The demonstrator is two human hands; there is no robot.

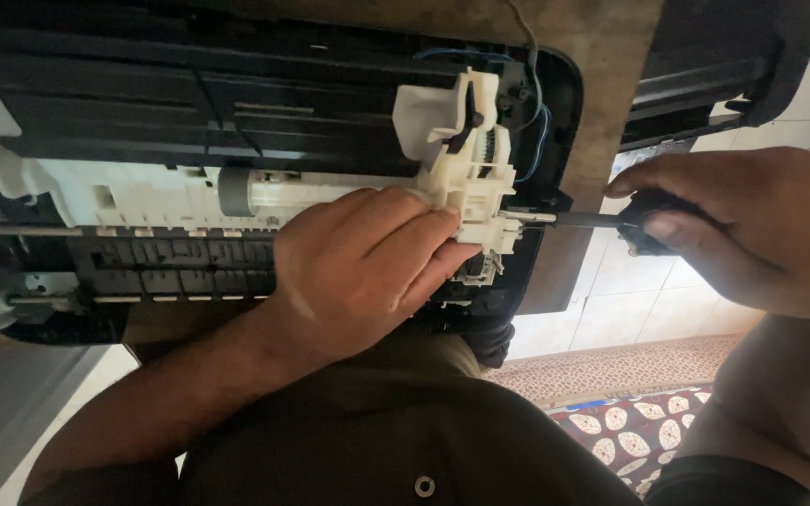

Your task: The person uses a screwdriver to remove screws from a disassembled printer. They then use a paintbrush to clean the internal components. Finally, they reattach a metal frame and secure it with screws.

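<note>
A dark shirt (377,440) fills the near edge; above it the left hand (363,272) presses, fingers curled, on a white gear block (466,178) inside an opened black printer (189,112) (it lies across the lap); the right hand (752,230) grips a screwdriver (583,219), tip at the block; beyond, a patterned rug (630,426) and pale tiles (630,290).

Left hand (367,272) on the gear assembly (466,169) inside the printer chassis (142,103), screwdriver (602,221) perhaps touching its right side
</note>
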